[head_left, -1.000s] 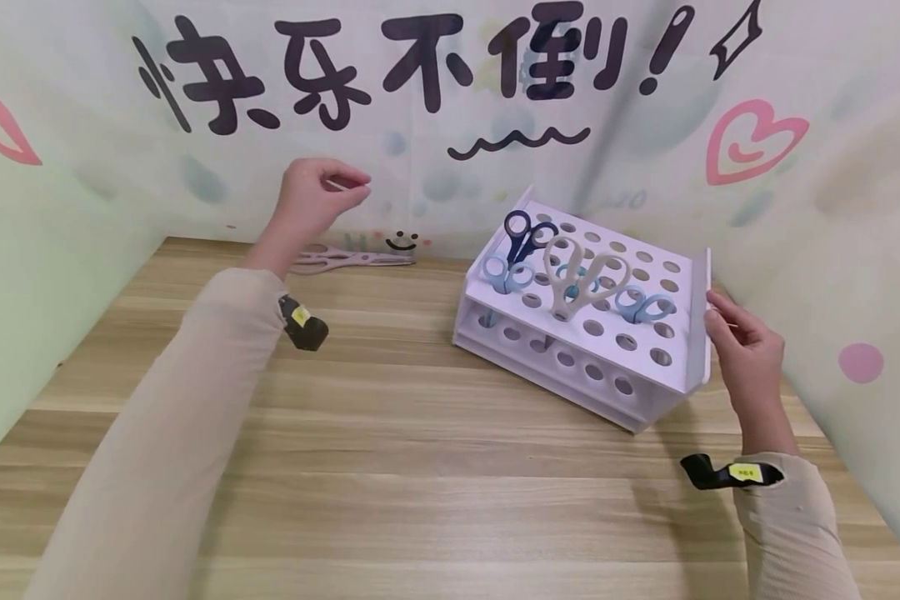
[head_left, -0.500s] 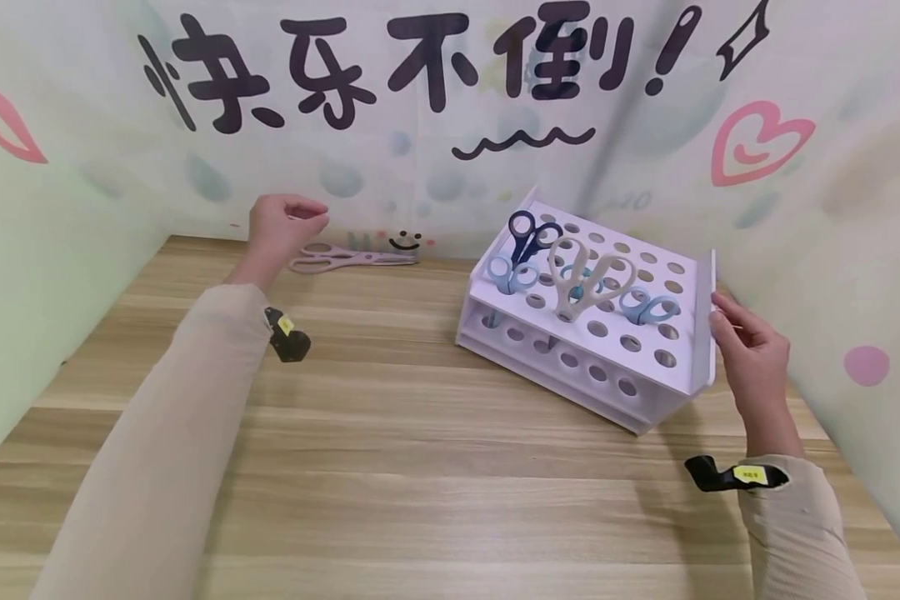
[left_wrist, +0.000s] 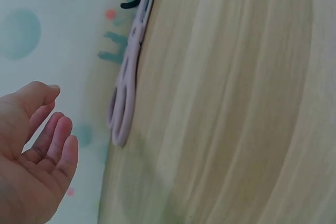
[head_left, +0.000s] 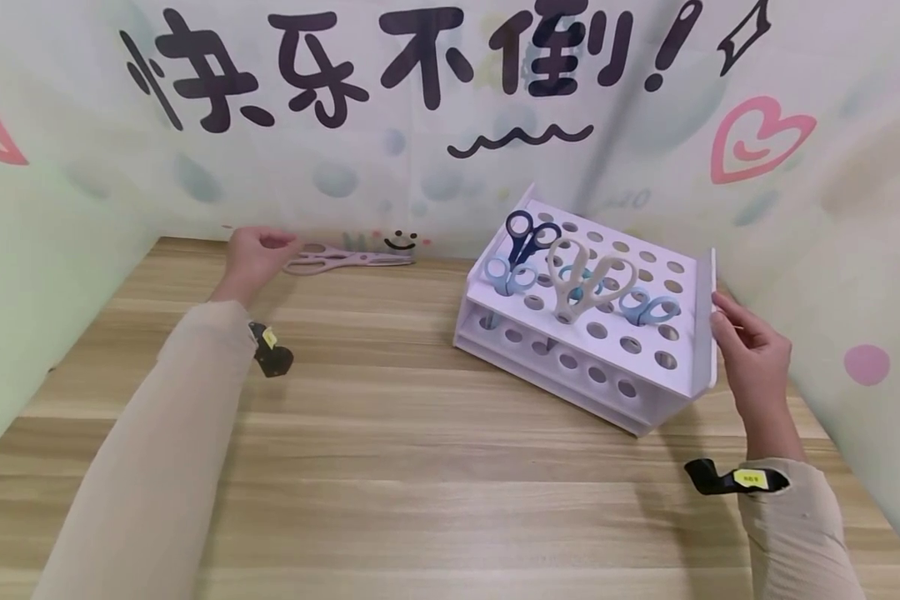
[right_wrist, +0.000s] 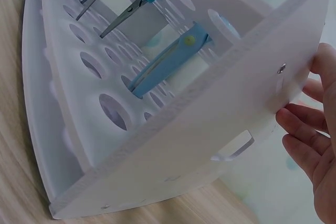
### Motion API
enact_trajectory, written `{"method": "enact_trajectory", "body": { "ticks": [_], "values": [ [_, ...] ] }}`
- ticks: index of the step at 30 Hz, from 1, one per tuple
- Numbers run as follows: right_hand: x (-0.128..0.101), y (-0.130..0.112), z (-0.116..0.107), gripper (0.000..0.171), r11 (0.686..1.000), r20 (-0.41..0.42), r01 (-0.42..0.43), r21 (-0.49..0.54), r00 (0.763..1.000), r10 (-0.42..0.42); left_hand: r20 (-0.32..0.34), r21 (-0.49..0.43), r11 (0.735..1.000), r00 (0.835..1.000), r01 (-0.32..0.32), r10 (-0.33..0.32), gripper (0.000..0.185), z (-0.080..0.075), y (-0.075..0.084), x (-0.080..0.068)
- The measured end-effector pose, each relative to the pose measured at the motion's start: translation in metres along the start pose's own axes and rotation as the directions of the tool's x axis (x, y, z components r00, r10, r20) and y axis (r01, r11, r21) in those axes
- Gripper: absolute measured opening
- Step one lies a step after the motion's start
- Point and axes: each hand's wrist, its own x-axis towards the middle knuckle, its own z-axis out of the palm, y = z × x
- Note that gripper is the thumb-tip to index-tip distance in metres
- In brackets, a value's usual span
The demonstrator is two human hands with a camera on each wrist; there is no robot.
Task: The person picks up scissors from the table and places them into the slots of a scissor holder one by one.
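A pair of pale pink scissors [head_left: 348, 258] lies on the table against the back wall, blades toward the right. Beside its handles, my left hand [head_left: 255, 260] hovers with loosely bent fingers and nothing in them; the left wrist view shows a gap between the fingertips [left_wrist: 65, 127] and the scissors. A white rack [head_left: 678, 375] with rows of round holes stands at an angle on the right. My right hand [head_left: 753, 358] touches the outer face of its right side panel with relaxed fingers [right_wrist: 302, 124].
Several scissors stand handles-up in the rack: dark blue ones [head_left: 523, 242], light blue ones [head_left: 506, 277], a beige pair [head_left: 579, 287], a teal pair behind it and another light blue pair [head_left: 647, 307]. Printed cloth walls [head_left: 420, 183] enclose the wooden table [head_left: 420, 467].
My left hand has come down and to the left, from above the pink scissors to beside their handles. The right hand and the rack stay in place.
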Motion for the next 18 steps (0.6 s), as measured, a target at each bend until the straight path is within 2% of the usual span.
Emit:
{"method": "enact_trajectory", "body": {
  "ticks": [8,12,18],
  "values": [
    [0.002,0.002,0.001,0.033,1.000,-0.022,0.005,0.009,1.000,-0.005,0.064,0.012,0.998,0.996,0.060,-0.060,0.042,0.002,-0.017,-0.002],
    [0.002,0.003,0.002,0.033,1.000,-0.026,0.009,0.007,1.000,-0.009,0.107,0.013,0.995,0.989,0.098,-0.099,0.048,0.003,-0.024,-0.002],
    [0.002,0.003,0.002,0.033,1.000,-0.030,0.012,0.008,0.999,-0.011,0.139,0.020,0.989,0.979,0.148,-0.149,0.060,0.008,-0.032,0.001]
  ]
}}
